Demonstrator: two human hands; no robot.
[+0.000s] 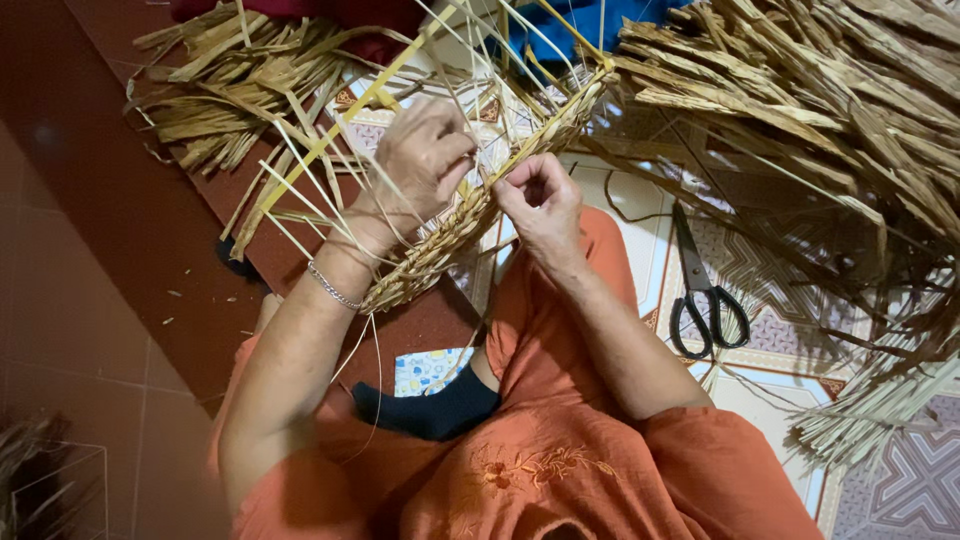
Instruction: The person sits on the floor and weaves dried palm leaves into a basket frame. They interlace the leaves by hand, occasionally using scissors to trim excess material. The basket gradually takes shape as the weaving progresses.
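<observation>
Now we are looking down at a half-woven basket [440, 245] held up over the lap, above the patterned floor mat [770, 330]. Our left hand [425, 160] is curled around the woven wall from the outer side, fingers closed on it to steady the piece. Our right hand [540, 200] sits just beside it at the rim, thumb and fingertips pinched shut on a thin strand of fibre.

How far along are we? By our reading, partway: a dense band of weave runs diagonally from near the left wrist up toward the top edge of the view, and that part looks finished and tight. Above and around it, though, many pale upright stakes [300, 170] fan out bare, so the wall has a good deal of height left to fill, and the rim is not yet closed off.

Supply seems plentiful. A large heap of dried straw [830, 110] lies along the mat's right side, and a smaller bundle [230, 85] sits at the upper left. Black-handled scissors [705, 290] rest on the mat, near our right forearm, untouched.
</observation>
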